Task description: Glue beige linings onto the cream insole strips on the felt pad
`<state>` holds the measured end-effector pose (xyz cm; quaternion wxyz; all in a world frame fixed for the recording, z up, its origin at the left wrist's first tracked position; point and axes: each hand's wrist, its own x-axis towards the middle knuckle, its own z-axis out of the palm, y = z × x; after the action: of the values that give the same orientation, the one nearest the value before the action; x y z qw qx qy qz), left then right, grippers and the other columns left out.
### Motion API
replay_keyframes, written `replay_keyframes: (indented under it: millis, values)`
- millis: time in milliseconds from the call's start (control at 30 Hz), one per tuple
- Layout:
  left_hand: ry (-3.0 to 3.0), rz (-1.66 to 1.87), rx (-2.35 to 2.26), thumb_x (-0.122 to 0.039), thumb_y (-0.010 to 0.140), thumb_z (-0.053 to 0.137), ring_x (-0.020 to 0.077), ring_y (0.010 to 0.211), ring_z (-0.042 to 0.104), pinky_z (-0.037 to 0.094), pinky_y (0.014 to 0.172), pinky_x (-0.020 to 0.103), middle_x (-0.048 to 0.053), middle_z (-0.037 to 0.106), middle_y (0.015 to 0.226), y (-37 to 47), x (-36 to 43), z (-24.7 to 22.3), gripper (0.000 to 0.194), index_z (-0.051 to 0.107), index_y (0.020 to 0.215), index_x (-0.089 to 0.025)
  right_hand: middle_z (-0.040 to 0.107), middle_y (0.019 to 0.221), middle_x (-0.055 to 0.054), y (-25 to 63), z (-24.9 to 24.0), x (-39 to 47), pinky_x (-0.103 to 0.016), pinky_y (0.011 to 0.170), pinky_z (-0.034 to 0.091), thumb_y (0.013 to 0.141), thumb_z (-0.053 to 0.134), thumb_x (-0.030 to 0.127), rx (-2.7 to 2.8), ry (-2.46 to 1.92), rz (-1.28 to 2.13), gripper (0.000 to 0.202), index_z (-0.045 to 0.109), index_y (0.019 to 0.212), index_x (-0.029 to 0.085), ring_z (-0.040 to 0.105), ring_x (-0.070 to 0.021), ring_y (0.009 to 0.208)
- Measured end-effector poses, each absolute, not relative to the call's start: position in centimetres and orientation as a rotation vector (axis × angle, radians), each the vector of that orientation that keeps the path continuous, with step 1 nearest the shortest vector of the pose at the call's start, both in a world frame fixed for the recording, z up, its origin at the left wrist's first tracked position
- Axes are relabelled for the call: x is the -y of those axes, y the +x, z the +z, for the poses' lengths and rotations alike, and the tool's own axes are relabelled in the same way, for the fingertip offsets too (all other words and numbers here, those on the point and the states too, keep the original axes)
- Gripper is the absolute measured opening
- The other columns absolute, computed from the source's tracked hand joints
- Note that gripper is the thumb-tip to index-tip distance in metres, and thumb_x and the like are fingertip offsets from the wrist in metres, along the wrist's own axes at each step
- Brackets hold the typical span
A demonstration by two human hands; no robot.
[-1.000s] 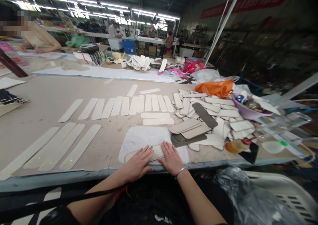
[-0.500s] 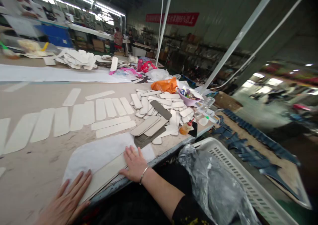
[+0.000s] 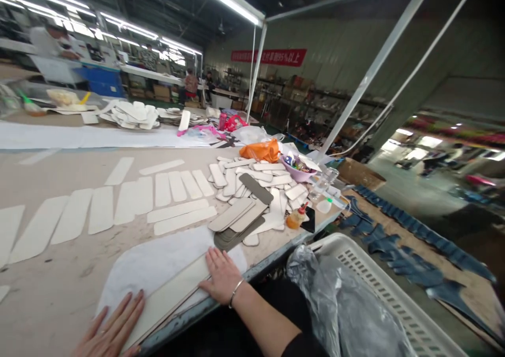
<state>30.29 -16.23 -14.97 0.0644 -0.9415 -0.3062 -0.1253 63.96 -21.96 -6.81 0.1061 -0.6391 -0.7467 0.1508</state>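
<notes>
A long cream strip (image 3: pixel 173 294) lies along the table's front edge, partly over a white sheet (image 3: pixel 145 262). My left hand (image 3: pixel 114 328) rests flat with its fingers spread on the strip's near end, its lower part cut off by the frame. At the far end my right hand (image 3: pixel 223 277), with a bracelet at the wrist, lies flat on the strip, fingers stretched out. Just beyond it sits a small stack of grey and cream pieces (image 3: pixel 236 215). Cream pieces (image 3: pixel 100 210) are laid out in a row on the left.
A heap of pale pieces (image 3: pixel 276 181), an orange bag (image 3: pixel 260 151), a pink bowl (image 3: pixel 300 174) and a glue bottle (image 3: pixel 295 218) stand at the right. A white crate (image 3: pixel 394 288) holds clear plastic beside the table. People are in the background.
The camera view has tilted upward, so the table things appear lower. Both hands stay flat on the strip, with little visible change.
</notes>
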Motion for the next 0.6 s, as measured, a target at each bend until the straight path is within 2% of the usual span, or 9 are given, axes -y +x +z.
replay_keyframes:
  millis: [67,200,267,333,400,467,533,600]
  values:
    - [-2.850,-0.331,0.908,-0.058,0.079,0.047,0.0257,0.125,0.045,0.034,0.101,0.041,0.000,0.041,0.141,30.1,16.2,-14.7,0.072,0.015,0.140,-0.035,0.020,0.150,-0.014,63.4,-7.1,21.8,-0.044,0.112,0.017,0.089,0.037,0.058,2.101,-1.922,0.454,0.076,0.025,0.143,0.007,0.016,-0.0256,0.138]
    - [-2.865,-0.315,0.930,-0.058,0.081,0.046,0.0230,0.127,0.043,0.029,0.105,0.035,0.000,0.041,0.141,29.9,16.3,-13.9,0.067,0.024,0.139,-0.036,0.045,0.134,-0.019,62.2,-7.0,20.8,-0.039,0.103,0.034,0.083,0.054,0.044,1.809,-2.101,0.394,0.070,0.035,0.139,0.005,0.042,-0.0287,0.123]
    - [-2.855,-0.338,0.872,-0.058,0.080,0.046,0.0224,0.129,0.041,0.024,0.108,0.033,0.001,0.040,0.143,29.9,16.5,-13.3,0.069,0.023,0.141,-0.035,0.059,0.117,-0.016,62.5,-6.5,20.2,-0.035,0.093,0.043,0.081,0.057,0.037,1.722,-2.146,0.473,0.056,0.051,0.128,0.009,0.055,-0.0262,0.108]
    - [-2.832,-0.366,0.810,-0.060,0.080,0.046,0.0229,0.131,0.038,0.020,0.110,0.034,0.003,0.037,0.144,30.0,16.8,-12.6,0.075,0.019,0.143,-0.031,0.068,0.093,-0.008,63.5,-5.8,19.7,-0.029,0.078,0.048,0.081,0.056,0.034,1.697,-2.126,0.679,0.032,0.067,0.105,0.016,0.062,-0.0217,0.089]
    - [-2.813,-0.384,0.794,-0.062,0.078,0.047,0.0241,0.133,0.035,0.016,0.111,0.035,0.005,0.035,0.145,30.0,17.1,-12.0,0.081,0.016,0.145,-0.027,0.068,0.073,-0.001,64.8,-5.2,19.2,-0.023,0.064,0.047,0.079,0.057,0.033,1.701,-2.009,0.925,0.022,0.072,0.086,0.019,0.063,-0.0176,0.074]
    - [-2.793,-0.403,0.817,-0.063,0.077,0.047,0.0253,0.134,0.032,0.014,0.112,0.036,0.008,0.034,0.145,30.1,17.3,-11.4,0.086,0.013,0.146,-0.023,0.066,0.066,0.002,66.8,-4.3,18.4,-0.020,0.057,0.044,0.075,0.060,0.032,1.674,-1.862,1.073,0.019,0.072,0.080,0.019,0.062,-0.0156,0.067]
    - [-2.767,-0.454,0.819,-0.064,0.076,0.048,0.0257,0.134,0.032,0.013,0.112,0.036,0.009,0.036,0.144,30.2,17.3,-10.9,0.090,0.013,0.146,-0.021,0.066,0.064,0.001,69.4,-3.0,17.1,-0.020,0.054,0.044,0.073,0.062,0.035,1.569,-1.817,0.996,0.021,0.072,0.077,0.017,0.061,-0.0157,0.065]
    - [-2.745,-0.503,0.798,-0.064,0.075,0.049,0.0253,0.133,0.033,0.013,0.112,0.034,0.009,0.039,0.143,30.3,17.3,-10.6,0.090,0.016,0.146,-0.020,0.067,0.068,-0.002,72.8,-1.1,15.2,-0.022,0.055,0.046,0.074,0.061,0.041,1.380,-1.893,0.724,0.028,0.071,0.078,0.015,0.062,-0.0176,0.065]
